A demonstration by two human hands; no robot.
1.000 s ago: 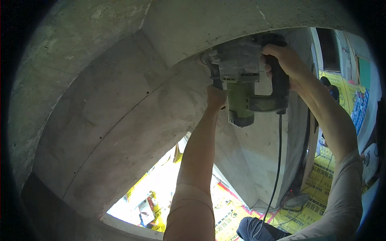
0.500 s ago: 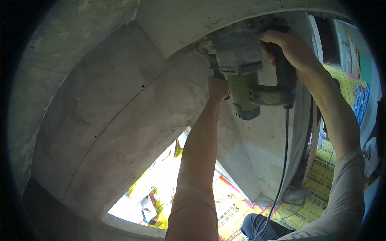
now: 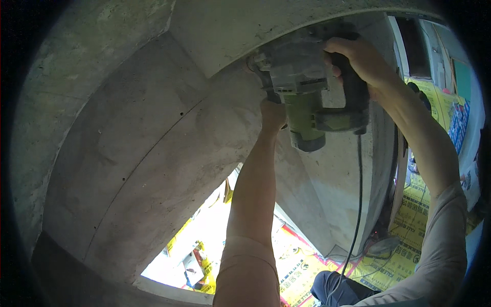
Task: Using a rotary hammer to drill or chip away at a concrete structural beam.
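Note:
A dusty green-and-black rotary hammer drill is held high against the concrete, at the upper right of the middle. My right hand is wrapped round its rear handle. On the drill's other side, my left hand is closed round the auxiliary handle, its fingers mostly hidden. The bit does not show clearly, so I cannot tell how deep it sits. A dark line runs across the concrete wall, with small drilled holes along it.
From the drill a black power cable hangs down to the floor. Below left is a bright triangular opening. Yellow printed floor covering lies at the lower right, and a dark-trousered knee shows at the bottom.
The drill and both hands appear slightly further left in the picture, while the wall line appears slightly further right. Both grips stay as they were.

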